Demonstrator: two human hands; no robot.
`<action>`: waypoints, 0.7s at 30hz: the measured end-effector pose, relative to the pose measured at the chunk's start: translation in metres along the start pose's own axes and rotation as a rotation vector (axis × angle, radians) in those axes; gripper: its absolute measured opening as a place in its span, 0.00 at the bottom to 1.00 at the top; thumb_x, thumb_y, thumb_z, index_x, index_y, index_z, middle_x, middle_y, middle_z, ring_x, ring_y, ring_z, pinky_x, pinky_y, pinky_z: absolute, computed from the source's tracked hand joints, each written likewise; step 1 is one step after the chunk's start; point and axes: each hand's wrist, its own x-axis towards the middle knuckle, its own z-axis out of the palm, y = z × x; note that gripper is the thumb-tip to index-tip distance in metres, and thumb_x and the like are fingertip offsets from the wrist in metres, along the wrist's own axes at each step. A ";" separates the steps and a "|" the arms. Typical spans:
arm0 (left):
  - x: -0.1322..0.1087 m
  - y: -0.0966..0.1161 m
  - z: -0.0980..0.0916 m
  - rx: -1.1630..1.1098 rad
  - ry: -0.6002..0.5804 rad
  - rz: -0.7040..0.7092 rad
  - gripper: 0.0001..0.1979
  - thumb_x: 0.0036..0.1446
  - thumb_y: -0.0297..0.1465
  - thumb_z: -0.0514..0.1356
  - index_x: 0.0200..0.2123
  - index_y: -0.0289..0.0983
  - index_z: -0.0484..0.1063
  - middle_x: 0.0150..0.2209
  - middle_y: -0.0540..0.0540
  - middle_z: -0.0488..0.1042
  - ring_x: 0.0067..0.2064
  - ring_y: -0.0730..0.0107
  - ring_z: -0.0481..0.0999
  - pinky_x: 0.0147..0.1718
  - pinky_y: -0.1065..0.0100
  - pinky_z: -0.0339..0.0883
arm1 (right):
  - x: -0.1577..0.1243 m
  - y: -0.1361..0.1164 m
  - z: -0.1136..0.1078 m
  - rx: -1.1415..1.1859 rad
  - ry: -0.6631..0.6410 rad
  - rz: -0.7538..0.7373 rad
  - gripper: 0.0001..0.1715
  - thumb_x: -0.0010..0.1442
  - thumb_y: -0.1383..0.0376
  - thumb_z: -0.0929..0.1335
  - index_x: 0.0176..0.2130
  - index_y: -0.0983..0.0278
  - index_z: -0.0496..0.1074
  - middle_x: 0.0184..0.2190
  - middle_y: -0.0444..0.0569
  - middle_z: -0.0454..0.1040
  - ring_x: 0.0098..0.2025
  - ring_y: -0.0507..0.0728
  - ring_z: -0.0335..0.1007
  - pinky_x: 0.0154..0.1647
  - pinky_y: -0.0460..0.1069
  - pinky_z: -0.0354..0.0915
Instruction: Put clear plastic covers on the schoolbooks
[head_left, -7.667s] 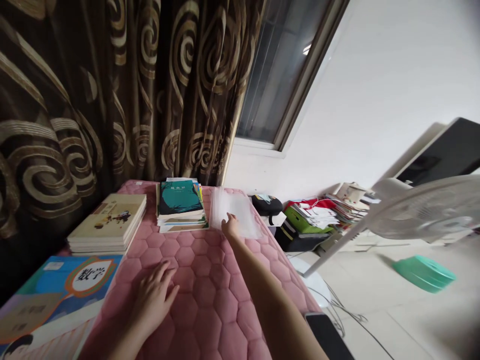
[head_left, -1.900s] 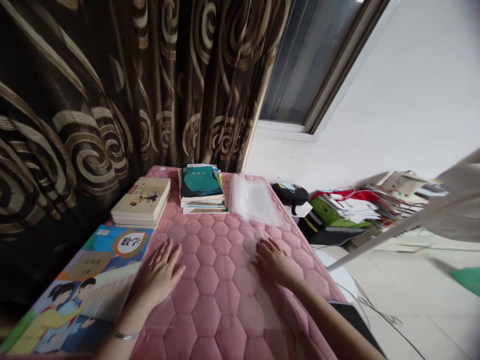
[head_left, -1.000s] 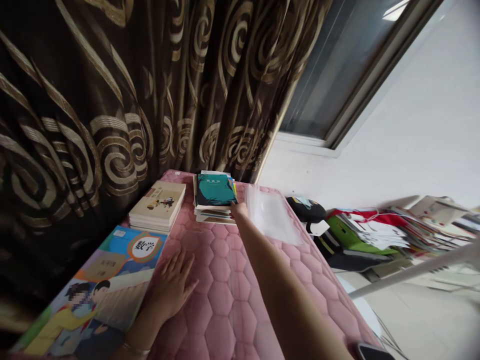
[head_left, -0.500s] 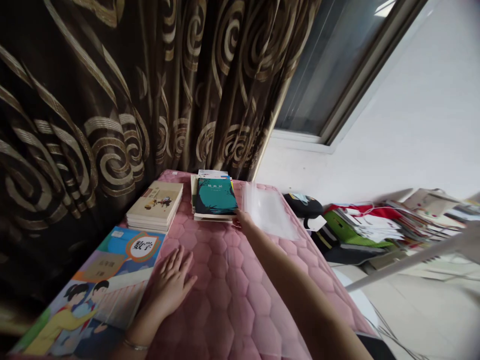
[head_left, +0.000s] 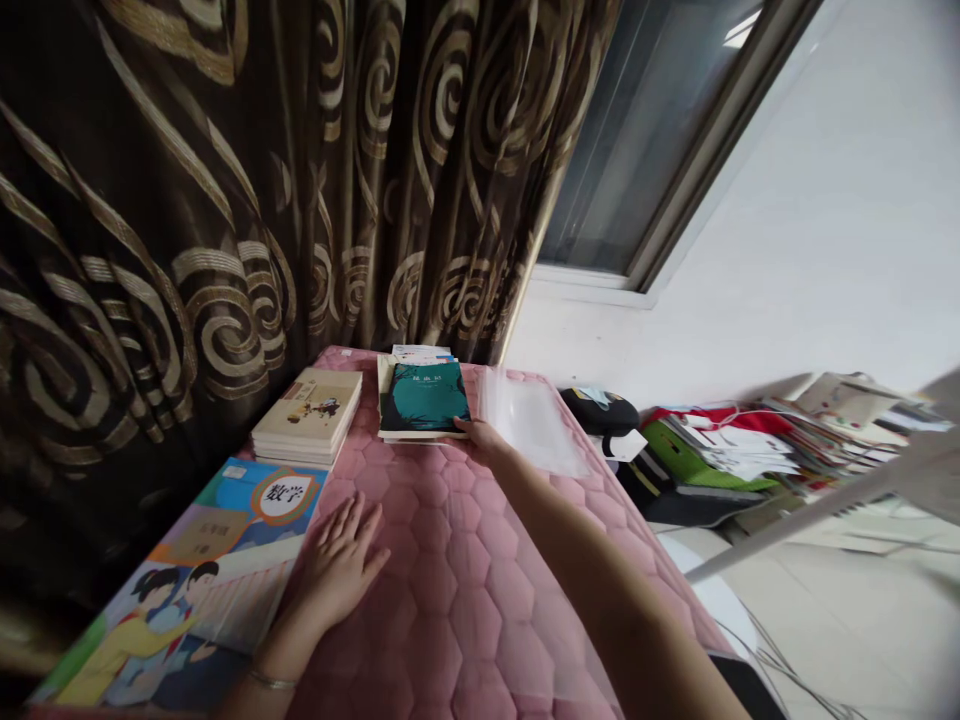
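My right hand [head_left: 480, 436] reaches far across the pink quilted table [head_left: 450, 560] and grips the near right corner of a teal-covered book [head_left: 424, 398], the top one of a small stack. My left hand [head_left: 341, 568] lies flat and open on the quilt, its fingers spread. It rests beside a large colourful textbook [head_left: 196, 580] at the near left. A pile of clear plastic sleeves [head_left: 534, 422] lies just right of the teal book.
A stack of beige books [head_left: 309, 414] sits at the far left by the dark swirl-patterned curtain [head_left: 225, 200]. Right of the table, on the floor, are a black bag [head_left: 600, 408], a heap of papers and folders [head_left: 720, 445] and a white fan pole [head_left: 825, 500].
My right hand left the quilt's middle, reached to the book stack and took the teal book's corner; the book has slid slightly towards me. My left hand stayed put.
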 end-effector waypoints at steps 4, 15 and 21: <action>0.001 -0.003 0.000 0.017 0.022 0.035 0.30 0.63 0.47 0.50 0.64 0.40 0.61 0.67 0.37 0.56 0.67 0.50 0.57 0.61 0.50 0.57 | -0.039 0.003 -0.009 0.036 -0.011 -0.074 0.05 0.61 0.73 0.67 0.38 0.65 0.67 0.29 0.45 0.74 0.26 0.51 0.75 0.27 0.43 0.76; 0.001 -0.004 0.004 0.048 0.044 0.053 0.31 0.63 0.47 0.48 0.63 0.38 0.62 0.65 0.36 0.61 0.65 0.49 0.62 0.60 0.49 0.59 | -0.208 0.055 -0.113 -0.055 0.103 -0.225 0.19 0.48 0.57 0.77 0.37 0.61 0.72 0.29 0.42 0.75 0.26 0.52 0.76 0.27 0.44 0.75; 0.004 -0.005 0.003 0.028 0.028 0.050 0.30 0.63 0.48 0.48 0.63 0.39 0.62 0.67 0.37 0.58 0.67 0.51 0.58 0.62 0.51 0.56 | -0.245 0.096 -0.146 -0.223 0.236 -0.195 0.19 0.45 0.53 0.77 0.35 0.59 0.75 0.44 0.49 0.77 0.39 0.60 0.77 0.36 0.50 0.77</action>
